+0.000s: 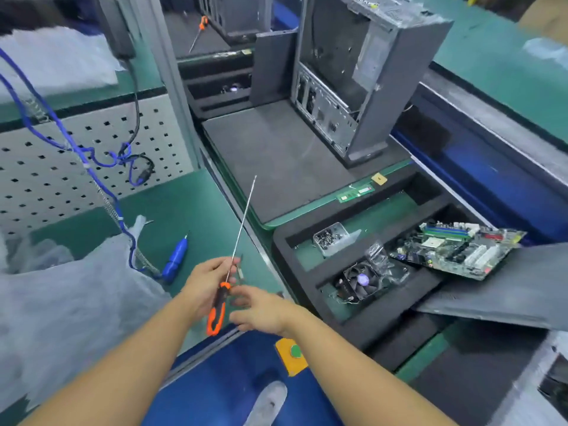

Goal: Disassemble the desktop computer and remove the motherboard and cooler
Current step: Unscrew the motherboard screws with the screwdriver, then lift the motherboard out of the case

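Now, your left hand (204,284) is wrapped around the long, thin screwdriver with the orange and black handle (217,309), up where the metal rod starts. Your right hand (261,309) is half open just beside the handle, and I cannot tell if it touches it.

The green motherboard with white slots (458,250) is already out. It lies tilted on the far right, resting across the black foam tray (384,321), partly on a flat grey metal panel (504,290). The black cooler fan with a purple middle (359,281) sits in a tray slot just left of it. The grey, emptied computer case (362,75) stands upright, far away.

Watch out for 2 things. The motherboard leans on an edge, so a bump to the panel could make it slide or drop. Also, the long rod points away toward the case, so if you swing it while passing it between hands, the tip could poke the small clear box of screws (330,238) and spill it.
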